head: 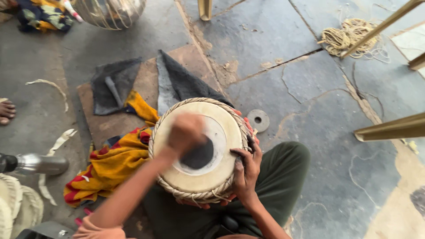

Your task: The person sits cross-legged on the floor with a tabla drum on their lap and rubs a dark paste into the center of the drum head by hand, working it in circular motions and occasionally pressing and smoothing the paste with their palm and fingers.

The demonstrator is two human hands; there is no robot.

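Tabla drum sits upright betw. the person's knees, on dark green trousers, head facing up. Drum skin is pale, w/ a black centre patch and a woven strap ring around the rim.

Left hand — motion-blurred — is over the skin just above the black patch; it looks bunched, but grip can't be told, nor whether it holds anything. Right hand is clamped on the drum's right rim, fingers blackened and curled over the strap ring.

Yellow-red cloth lies left of the drum, touching it. Behind: dark grey cloths on a flat brown board. Grey ring-shaped disc lies on the stone floor just right of the drum. Coil of pale cord — well apart, top right.
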